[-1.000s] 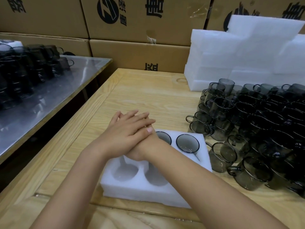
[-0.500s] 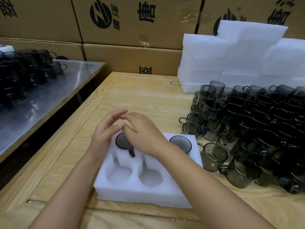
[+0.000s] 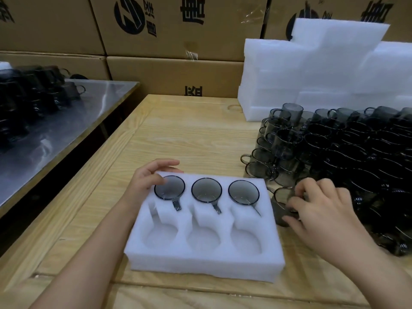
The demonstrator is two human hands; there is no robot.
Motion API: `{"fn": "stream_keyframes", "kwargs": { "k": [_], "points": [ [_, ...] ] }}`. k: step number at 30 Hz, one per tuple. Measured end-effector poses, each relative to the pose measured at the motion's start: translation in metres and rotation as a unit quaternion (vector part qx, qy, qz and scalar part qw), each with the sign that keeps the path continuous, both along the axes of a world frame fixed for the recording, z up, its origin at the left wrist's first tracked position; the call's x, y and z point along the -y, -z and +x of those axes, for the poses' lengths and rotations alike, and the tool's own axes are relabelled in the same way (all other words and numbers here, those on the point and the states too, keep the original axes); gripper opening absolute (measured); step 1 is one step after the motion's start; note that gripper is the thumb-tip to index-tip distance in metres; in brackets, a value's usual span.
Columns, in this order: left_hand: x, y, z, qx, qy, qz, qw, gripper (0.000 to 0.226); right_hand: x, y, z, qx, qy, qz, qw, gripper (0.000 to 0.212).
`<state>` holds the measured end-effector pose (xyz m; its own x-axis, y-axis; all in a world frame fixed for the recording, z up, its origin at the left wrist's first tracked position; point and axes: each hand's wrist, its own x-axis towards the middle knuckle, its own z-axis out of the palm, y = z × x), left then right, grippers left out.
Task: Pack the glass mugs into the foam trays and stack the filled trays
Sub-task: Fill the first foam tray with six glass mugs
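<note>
- The foam tray lies on the wooden table. Three mugs fill its far pockets, and the three near pockets are bare.
- The left hand rests loosely on the tray's far left corner, with the thumb on the leftmost mug's rim.
- The right hand grasps a loose mug just beside the tray's right edge.
- A heap of mugs sits to the right, with spare foam stacked behind it.

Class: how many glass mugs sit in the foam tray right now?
3: far row's left mug, middle mug, right mug of the foam tray. Near pockets visibly empty.
</note>
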<state>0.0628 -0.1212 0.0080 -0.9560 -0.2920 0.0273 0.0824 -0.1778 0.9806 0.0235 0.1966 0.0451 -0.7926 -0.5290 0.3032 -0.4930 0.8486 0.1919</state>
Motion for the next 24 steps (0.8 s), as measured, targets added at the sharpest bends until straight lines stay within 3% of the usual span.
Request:
{"fn": "stream_keyframes", "kwargs": {
  "k": [9, 14, 19, 24],
  "points": [
    [0.0, 0.004, 0.001, -0.031, -0.034, -0.03, 0.999, 0.046, 0.002, -0.01, 0.001, 0.021, -0.054, -0.155, 0.986, 0.025],
    [0.0, 0.004, 0.0, -0.03, -0.05, -0.037, 0.998, 0.046, -0.004, -0.035, 0.016, 0.081, -0.127, -0.279, 0.948, 0.012],
    [-0.001, 0.002, 0.0, -0.025, -0.055, -0.031, 0.998, 0.046, 0.005, -0.047, 0.04, 0.143, -0.225, -0.276, 0.924, 0.013],
    [0.0, 0.002, 0.0, -0.022, -0.048, -0.028, 0.998, 0.046, 0.017, -0.04, 0.045, 0.242, -0.23, -0.235, 0.913, 0.019]
  ]
}}
